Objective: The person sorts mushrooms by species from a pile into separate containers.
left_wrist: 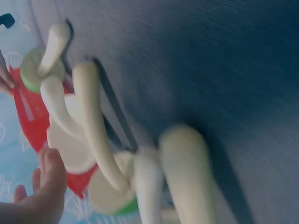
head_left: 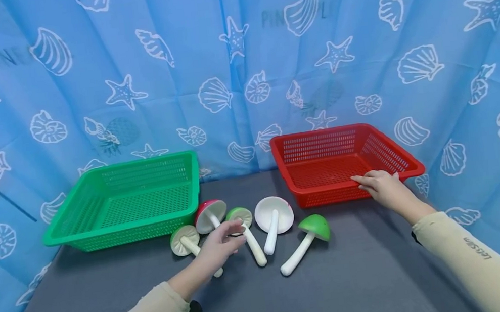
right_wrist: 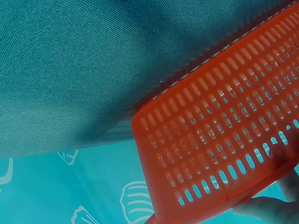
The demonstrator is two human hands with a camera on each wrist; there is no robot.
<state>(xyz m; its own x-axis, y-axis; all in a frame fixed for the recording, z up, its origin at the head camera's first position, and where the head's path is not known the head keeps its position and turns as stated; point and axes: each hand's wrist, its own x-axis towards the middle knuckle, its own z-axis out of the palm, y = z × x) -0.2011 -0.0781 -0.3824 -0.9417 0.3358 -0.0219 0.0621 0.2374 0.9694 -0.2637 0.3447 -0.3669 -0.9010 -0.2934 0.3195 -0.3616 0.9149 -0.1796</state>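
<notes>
My left hand (head_left: pixel 220 245) hovers over several toy mushrooms, fingers loosely bent and holding nothing. Around it lie a red-capped mushroom (head_left: pixel 205 210), a green-rimmed mushroom (head_left: pixel 181 242) partly behind the hand, and a mushroom with a long cream stem (head_left: pixel 255 247). Farther right are a mushroom with its pale underside up (head_left: pixel 278 209) and a green-capped mushroom (head_left: pixel 316 226). In the left wrist view, two stems (left_wrist: pixel 187 168) run close beside the hand. My right hand (head_left: pixel 386 190) grips the front rim of the red basket (head_left: pixel 326 188), its fingers (right_wrist: pixel 264 209) on the rim and wall.
A green basket (head_left: pixel 125 233) stands at the back left of the dark grey table (head_left: pixel 337 289). Behind both baskets hangs a blue curtain (head_left: pixel 235 101) with white shells and starfish.
</notes>
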